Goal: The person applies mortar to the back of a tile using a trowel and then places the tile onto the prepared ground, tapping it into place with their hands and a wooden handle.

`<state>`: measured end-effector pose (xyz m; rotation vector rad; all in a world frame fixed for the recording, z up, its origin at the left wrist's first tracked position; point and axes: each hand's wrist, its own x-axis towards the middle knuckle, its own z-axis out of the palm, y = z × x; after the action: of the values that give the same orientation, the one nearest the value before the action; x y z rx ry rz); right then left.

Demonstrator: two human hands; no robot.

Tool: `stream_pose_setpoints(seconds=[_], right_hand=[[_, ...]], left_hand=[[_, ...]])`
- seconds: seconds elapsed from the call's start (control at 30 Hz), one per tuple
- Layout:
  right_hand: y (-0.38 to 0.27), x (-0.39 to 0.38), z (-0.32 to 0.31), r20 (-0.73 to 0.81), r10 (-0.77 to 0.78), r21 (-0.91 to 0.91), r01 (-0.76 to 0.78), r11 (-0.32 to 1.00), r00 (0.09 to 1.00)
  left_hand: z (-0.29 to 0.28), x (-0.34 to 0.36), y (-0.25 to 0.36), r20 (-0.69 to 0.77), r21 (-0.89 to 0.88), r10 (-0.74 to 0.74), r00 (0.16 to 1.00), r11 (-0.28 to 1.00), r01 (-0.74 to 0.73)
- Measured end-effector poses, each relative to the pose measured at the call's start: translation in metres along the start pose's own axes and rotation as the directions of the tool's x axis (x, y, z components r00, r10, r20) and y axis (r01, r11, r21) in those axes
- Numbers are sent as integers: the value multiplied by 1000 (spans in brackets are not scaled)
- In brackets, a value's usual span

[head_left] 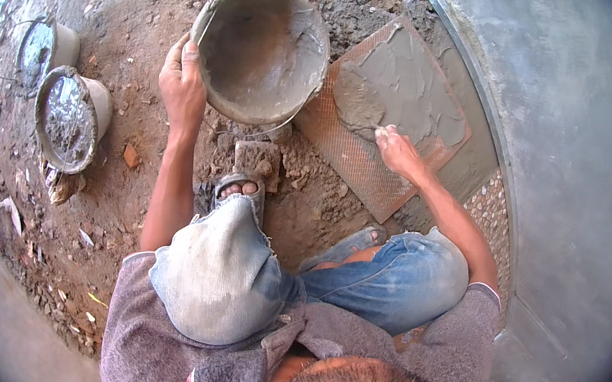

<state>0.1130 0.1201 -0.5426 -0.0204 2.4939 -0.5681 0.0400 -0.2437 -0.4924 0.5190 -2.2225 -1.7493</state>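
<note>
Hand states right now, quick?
Left hand: closed on the rim of the grey bucket.
Right hand: closed, apparently on a mortar-covered trowel; handle hidden.

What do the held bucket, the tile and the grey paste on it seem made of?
Bucket: perhaps plastic or rubber, dull; rounded rim, but too smeared to be sure.
Tile: likely fired clay, matte; orange with fine grid.
Grey paste: probably wet cement mortar, smooth; spread in soft ridges.

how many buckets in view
3: the held bucket, its rim in the left hand; a nearer bucket on the dirt to the left; a farther bucket just beyond it.
</note>
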Motion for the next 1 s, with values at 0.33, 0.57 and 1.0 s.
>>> stream_pose_setpoints(seconds=[0.33,0.57,1.0], right_hand=[[7,-23,-39,244,32,-110,-5,994,969],[67,34,-69,-36,165,-243,-169,955,986],[14,12,-55,422,320,360,-481,800,848]], left_hand=[[-3,1,-5,-1,-31,6,1000,1000,-6],[-3,3,-5,-16,-22,9,1000,1000,-9],[-5,3,-5,5,-72,-19,1000,997,19]])
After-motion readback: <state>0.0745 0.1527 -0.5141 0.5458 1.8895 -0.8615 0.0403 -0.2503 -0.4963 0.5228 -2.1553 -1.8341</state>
